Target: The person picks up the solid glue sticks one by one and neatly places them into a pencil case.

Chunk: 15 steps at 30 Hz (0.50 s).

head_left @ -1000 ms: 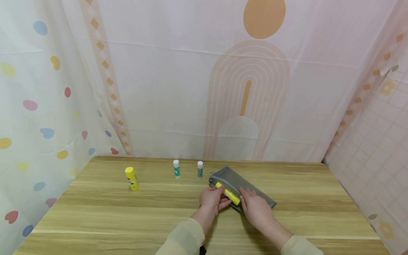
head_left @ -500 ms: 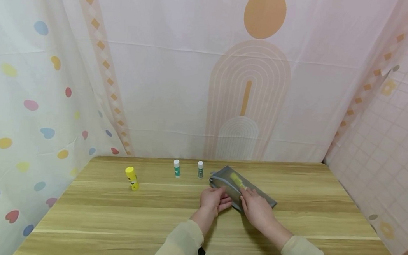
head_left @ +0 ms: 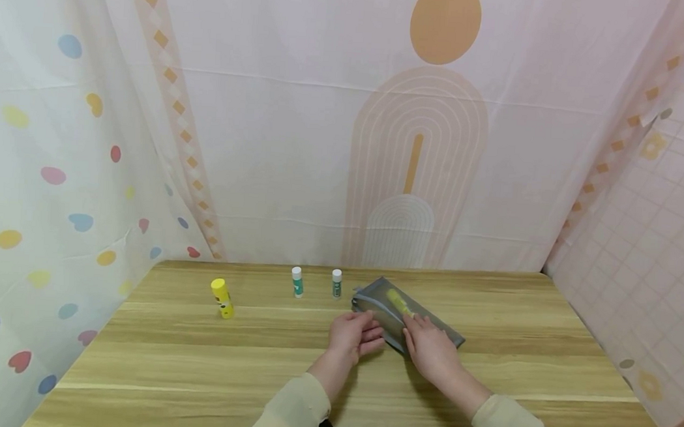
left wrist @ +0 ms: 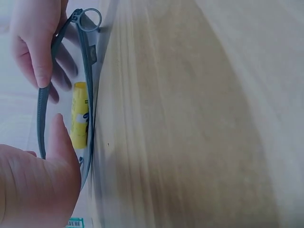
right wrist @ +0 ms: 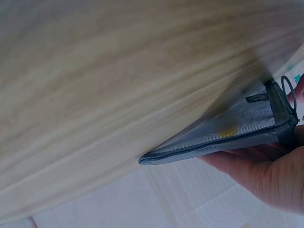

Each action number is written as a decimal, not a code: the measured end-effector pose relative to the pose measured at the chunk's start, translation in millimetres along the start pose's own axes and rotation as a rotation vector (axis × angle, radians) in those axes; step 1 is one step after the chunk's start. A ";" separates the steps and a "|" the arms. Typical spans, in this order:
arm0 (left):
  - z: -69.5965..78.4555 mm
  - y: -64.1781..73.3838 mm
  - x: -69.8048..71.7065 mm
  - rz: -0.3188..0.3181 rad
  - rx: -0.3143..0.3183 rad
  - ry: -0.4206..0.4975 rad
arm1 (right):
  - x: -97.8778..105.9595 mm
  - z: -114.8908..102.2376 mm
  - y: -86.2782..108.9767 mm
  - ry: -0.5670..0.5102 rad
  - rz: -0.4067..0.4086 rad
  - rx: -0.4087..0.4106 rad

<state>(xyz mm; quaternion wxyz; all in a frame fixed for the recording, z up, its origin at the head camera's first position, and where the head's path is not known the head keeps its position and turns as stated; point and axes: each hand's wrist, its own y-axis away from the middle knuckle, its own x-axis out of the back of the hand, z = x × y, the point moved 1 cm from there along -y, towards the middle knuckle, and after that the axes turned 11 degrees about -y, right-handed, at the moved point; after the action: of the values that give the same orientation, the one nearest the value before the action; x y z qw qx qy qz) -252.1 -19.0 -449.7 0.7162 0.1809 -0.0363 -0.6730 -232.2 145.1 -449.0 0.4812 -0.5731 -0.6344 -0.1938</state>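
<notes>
A person in pale beige sleeves [head_left: 291,409] works with a grey mesh zip pouch [head_left: 388,324] on a wood-grain worktop [head_left: 209,368]. The right hand [head_left: 430,349] grasps the pouch by its edge, the thumb lying along the zip in the left-wrist view. The left hand [head_left: 353,337], released, has its fingers loosely extended just beside the pouch's near side; whether it touches the fabric cannot be told. A yellow cylindrical glue stick [left wrist: 80,116] lies inside the pouch, seen through the unzipped mouth and, from above, through the mesh. A round metal pull ring [left wrist: 90,20] hangs at the zip's end. To the left, a teal-and-white glue stick [head_left: 297,282] and a dark-green-and-white glue stick [head_left: 336,284] stand upright near the back edge, with a larger yellow glue stick [head_left: 222,299] farther left. A patterned pale curtain [head_left: 288,138] hangs behind.
</notes>
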 end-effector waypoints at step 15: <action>1.8 6.0 14.8 -0.031 0.031 0.039 | 0.0 -1.0 0.7 0.004 0.010 0.017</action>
<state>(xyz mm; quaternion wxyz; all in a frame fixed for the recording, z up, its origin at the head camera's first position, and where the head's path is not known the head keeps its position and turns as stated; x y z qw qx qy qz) -245.5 -33.7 -449.0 0.7033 0.2056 -0.0298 -0.6799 -231.2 144.5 -448.7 0.4883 -0.5718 -0.6321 -0.1871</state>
